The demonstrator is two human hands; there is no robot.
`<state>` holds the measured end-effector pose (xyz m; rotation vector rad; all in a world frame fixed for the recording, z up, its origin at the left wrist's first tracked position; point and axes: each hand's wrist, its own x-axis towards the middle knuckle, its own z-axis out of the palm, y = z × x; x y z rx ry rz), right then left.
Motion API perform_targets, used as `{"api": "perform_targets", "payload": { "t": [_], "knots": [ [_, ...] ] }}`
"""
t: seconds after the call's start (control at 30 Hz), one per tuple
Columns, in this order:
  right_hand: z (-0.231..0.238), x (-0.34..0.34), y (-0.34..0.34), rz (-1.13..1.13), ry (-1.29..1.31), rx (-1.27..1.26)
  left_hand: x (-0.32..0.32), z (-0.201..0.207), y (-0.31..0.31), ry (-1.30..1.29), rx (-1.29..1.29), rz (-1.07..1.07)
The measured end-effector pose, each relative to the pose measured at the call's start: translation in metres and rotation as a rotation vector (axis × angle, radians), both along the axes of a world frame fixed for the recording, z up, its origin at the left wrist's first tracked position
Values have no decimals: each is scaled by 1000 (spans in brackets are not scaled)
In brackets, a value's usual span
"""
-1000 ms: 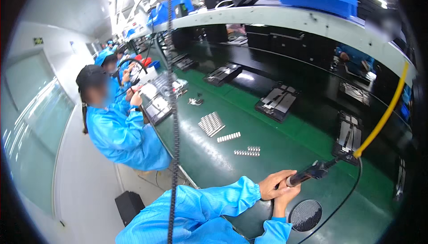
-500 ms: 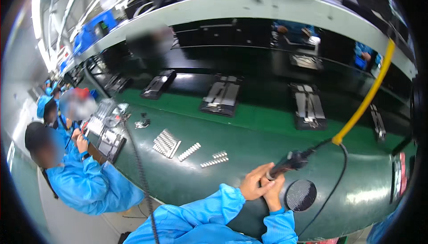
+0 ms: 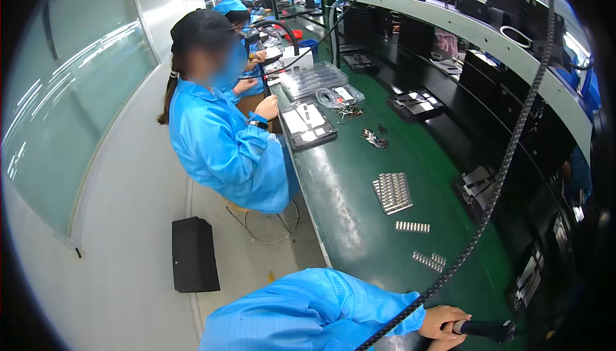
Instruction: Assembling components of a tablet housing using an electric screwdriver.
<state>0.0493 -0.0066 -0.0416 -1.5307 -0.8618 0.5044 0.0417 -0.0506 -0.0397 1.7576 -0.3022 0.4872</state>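
Note:
At the lower right, my left hand is closed round the near end of a black electric screwdriver, which points away to the right. My right hand lies against it at the bottom edge, largely cut off, its visible fingers closed at the same end of the tool. Beyond my hands on the green bench are a small group of silver metal pieces, a short row of pieces and a larger block of rows.
Flat dark devices lie along the strip to the right. A dark braided cable crosses in front of my arm. At the bench's left edge a co-worker in blue sits by an opened device. A black box stands on the floor.
The view has swung left, so my hands and the bench things now appear further right and lower. Both hands remain together at the screwdriver.

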Motion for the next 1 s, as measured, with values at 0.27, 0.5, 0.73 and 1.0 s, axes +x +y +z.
{"api": "perform_targets", "payload": {
  "t": [0.27,0.5,0.73,1.0],
  "knots": [
    [-2,26,-29,-195,22,-18,13,-14,-12,-34,47,42],
    [5,36,-161,-789,42,-152,20,7,-12,41,-43,-84],
    [-2,42,-156,-714,-147,-106,12,11,-3,103,112,38],
    [6,38,-154,-708,-98,29,13,9,1,162,139,44]
  ]
}}
